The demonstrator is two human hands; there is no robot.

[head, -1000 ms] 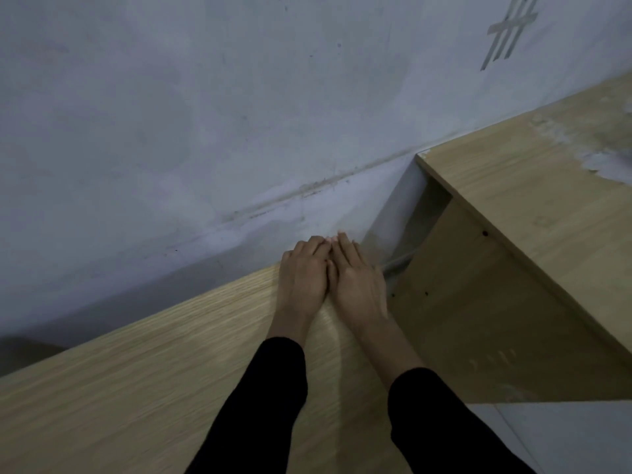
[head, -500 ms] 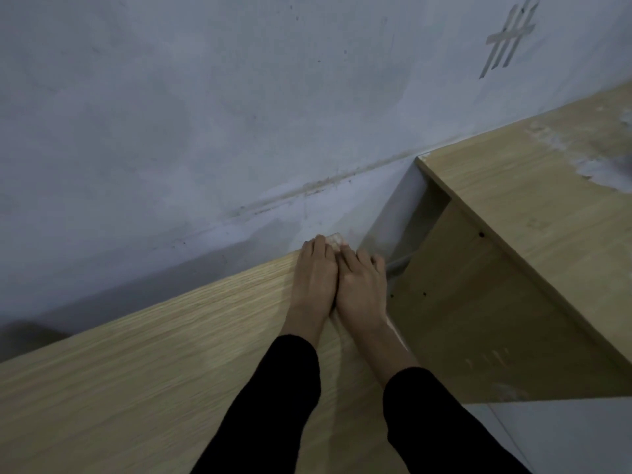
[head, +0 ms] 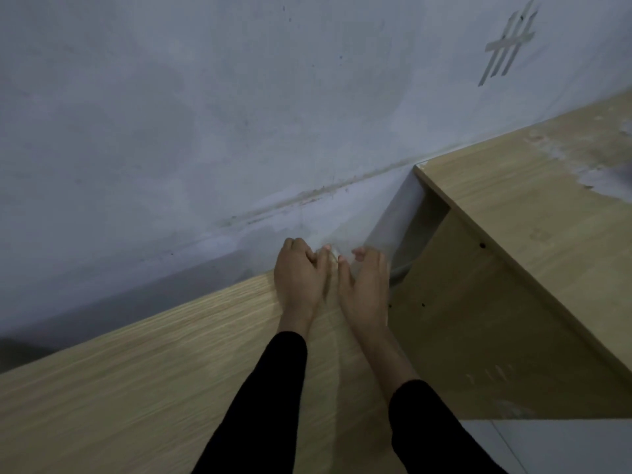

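Left hand [head: 301, 278]: fingers curl and pinch the clear strip [head: 331, 256].
Right hand [head: 364, 289]: blurry, so I cannot tell if it holds anything.
Clear strip: at the desk's [head: 171, 371] far edge, near its right corner.
Risk: if the pinch gets loose, the strip may slip off the edge or stick on crooked.

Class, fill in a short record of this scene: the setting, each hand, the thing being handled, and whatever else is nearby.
setting: wooden board against a grey wall
left hand: at the board's far edge, fingers curled, seems to pinch a clear strip
right hand: beside it, fingers curled; grip unclear
other: second wooden panel to the right; tape marks on the wall
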